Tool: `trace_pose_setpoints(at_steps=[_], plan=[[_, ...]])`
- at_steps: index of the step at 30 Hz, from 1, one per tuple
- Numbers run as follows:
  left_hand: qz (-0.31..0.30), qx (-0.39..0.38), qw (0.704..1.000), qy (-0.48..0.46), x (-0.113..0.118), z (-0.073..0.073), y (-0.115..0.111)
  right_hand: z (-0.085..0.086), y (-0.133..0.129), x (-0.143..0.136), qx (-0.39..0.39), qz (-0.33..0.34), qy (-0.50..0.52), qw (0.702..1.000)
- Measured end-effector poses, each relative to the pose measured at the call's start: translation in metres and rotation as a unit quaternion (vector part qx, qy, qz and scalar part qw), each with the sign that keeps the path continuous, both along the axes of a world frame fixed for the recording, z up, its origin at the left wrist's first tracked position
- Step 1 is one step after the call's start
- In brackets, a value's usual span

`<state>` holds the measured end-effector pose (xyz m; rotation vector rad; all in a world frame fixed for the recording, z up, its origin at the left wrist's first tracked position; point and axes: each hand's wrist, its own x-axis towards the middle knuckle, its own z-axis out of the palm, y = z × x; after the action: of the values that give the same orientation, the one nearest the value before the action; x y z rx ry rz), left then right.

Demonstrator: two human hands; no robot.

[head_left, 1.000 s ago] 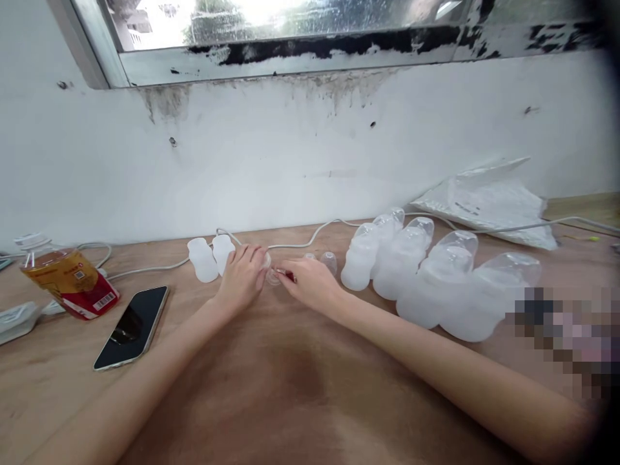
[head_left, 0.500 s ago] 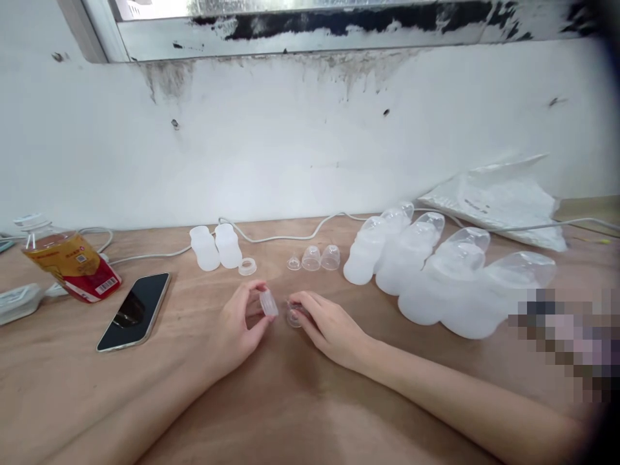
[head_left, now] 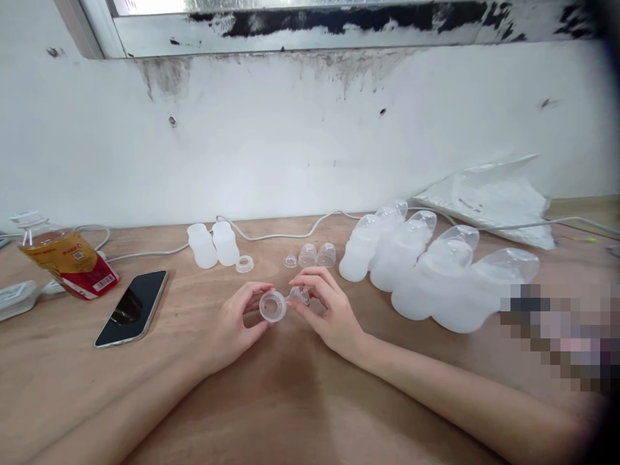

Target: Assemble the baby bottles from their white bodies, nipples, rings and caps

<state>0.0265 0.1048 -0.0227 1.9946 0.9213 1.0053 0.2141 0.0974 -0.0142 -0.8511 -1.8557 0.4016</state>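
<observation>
- Head view: translucent collar [head_left: 264, 309] has been turned from edge-on to opening towards camera; inside exposed, so position judged easier to check against the clear teat [head_left: 301, 296]
- Collar gripped at its rim by left hand [head_left: 237, 332], thumb and fingers part-curled, gap left behind it
- Teat pinched in right hand [head_left: 339, 316], fingers bent, hand half open; tip pointed at collar, contact can't be told
- Both parts held over mid worktop [head_left: 290, 413], well in from far edge
- Towards far edge, left of centre: two white bottles [head_left: 202, 247] stood uncapped, loose ring [head_left: 245, 268] laid just beside the right one
- Towards far edge, near centre: small clear piece [head_left: 290, 260], two domed caps [head_left: 307, 256] set in a row
- Right of these: capped bottles [head_left: 409, 265] grouped, stretched back towards far edge
</observation>
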Motion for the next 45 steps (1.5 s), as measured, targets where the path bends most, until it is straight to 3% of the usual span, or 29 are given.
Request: trace_pose_setpoints(at_steps=[3, 6, 14, 20, 23, 28, 35, 40, 45], plan=[[-0.004, 0.041, 0.999, 0.02, 0.003, 0.0, -0.001, -0.002, -0.001, -0.004, 0.088, -0.013, -0.024, 0.996], [0.007, 0.066, 0.997, 0.038, 0.006, 0.0, -0.003, -0.004, -0.002, -0.007, 0.119, 0.0, -0.054, 0.991], [0.056, 0.061, 0.994, 0.069, 0.007, -0.002, -0.007, -0.006, -0.005, -0.005, 0.035, 0.04, -0.16, 0.986], [0.079, 0.072, 0.994, 0.024, 0.007, 0.0, -0.008, -0.007, -0.004, -0.004, 0.019, 0.092, -0.115, 0.989], [0.065, 0.109, 0.991, 0.031, 0.007, 0.0, -0.01, -0.007, -0.002, -0.004, -0.043, 0.068, -0.076, 0.994], [0.05, 0.156, 0.984, 0.067, 0.006, 0.0, -0.012, -0.005, -0.001, -0.005, -0.136, 0.105, -0.104, 0.98], [0.025, 0.168, 0.982, 0.086, 0.007, 0.004, -0.012, -0.007, 0.002, -0.005, -0.139, 0.095, -0.065, 0.984], [0.07, 0.144, 0.986, 0.057, 0.007, -0.001, -0.007, -0.005, 0.002, -0.005, -0.116, 0.085, -0.052, 0.988], [0.071, 0.123, 0.989, 0.047, 0.008, -0.002, -0.007, -0.005, -0.001, -0.005, -0.082, 0.092, -0.085, 0.989]])
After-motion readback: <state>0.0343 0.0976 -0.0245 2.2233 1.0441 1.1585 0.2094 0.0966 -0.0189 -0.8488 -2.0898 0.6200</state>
